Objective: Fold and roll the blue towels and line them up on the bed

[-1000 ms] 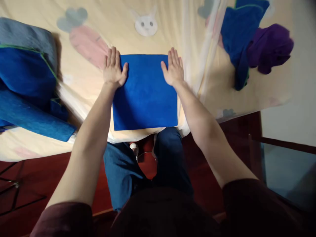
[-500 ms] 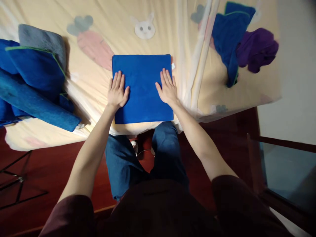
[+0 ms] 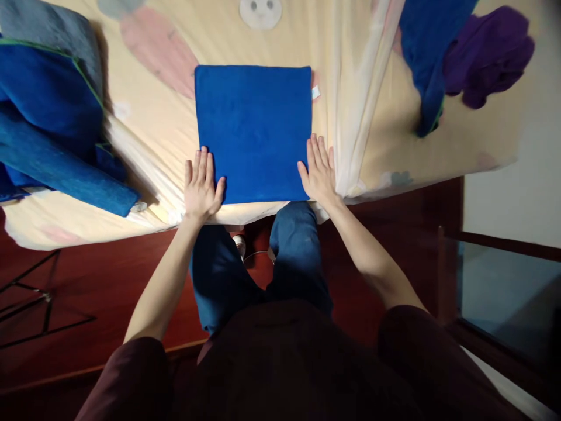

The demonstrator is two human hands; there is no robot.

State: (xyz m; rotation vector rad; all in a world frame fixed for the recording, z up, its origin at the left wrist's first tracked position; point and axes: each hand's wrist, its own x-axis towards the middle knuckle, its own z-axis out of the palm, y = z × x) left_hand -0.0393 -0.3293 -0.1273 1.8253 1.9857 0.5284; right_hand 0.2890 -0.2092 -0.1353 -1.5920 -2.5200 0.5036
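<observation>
While both your palms face down, the square blue cloth point(image 3: 254, 128) lies flat between them at the near edge of the patterned sheet point(image 3: 258, 49), right in front of your knees. Your left hand point(image 3: 202, 186) is spread over the cloth's near left corner, its thumb out on the fabric and its outer fingers past the edge. Your right hand point(image 3: 321, 174) is spread too, across the near part of the right edge, with the thumb on the cloth and the outer fingers over the sheet; neither hand is pinching anything. Beside the cloth's right edge, toward the far corner, you have a small white tag point(image 3: 316, 92), but any writing on it is too small to read. On your left sit a grey folded item point(image 3: 56, 41), blue cloths with green edging point(image 3: 44, 88) and a blue roll point(image 3: 70, 169). Off to your far right, a crumpled blue cloth point(image 3: 432, 52) touches a purple cloth point(image 3: 488, 55). Across the sheet you can see a printed pink carrot point(image 3: 160, 52) and a white animal face point(image 3: 260, 13).
</observation>
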